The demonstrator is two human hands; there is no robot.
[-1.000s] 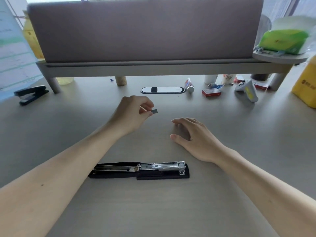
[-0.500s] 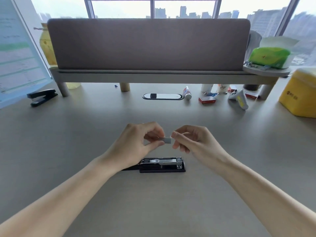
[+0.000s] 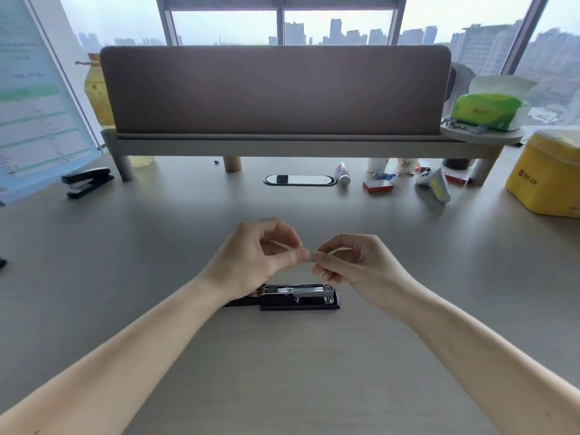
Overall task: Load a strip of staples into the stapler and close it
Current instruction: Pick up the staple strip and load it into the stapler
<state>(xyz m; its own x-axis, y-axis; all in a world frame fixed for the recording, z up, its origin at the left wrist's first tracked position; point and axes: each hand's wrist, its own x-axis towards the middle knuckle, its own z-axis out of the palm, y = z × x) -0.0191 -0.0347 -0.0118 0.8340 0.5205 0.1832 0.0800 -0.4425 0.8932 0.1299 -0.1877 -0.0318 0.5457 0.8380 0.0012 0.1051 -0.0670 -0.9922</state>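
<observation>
A black stapler (image 3: 301,297) lies opened flat on the desk, its metal staple channel facing up, its left part hidden behind my left wrist. Just above it, my left hand (image 3: 254,262) and my right hand (image 3: 354,262) meet fingertip to fingertip. Both pinch a short grey strip of staples (image 3: 311,258), of which only a sliver shows between the fingers.
A second black stapler (image 3: 86,181) sits far left by a paper sheet. Behind the hands stands a desk divider on a shelf (image 3: 282,142), with a red staple box (image 3: 377,186), a glue tube (image 3: 343,174), a white device (image 3: 436,186) and a yellow container (image 3: 546,177) at right.
My left hand brought the staple strip in from the far side of the desk; my right hand lifted off the desk and now pinches it too. The view tilted up.
</observation>
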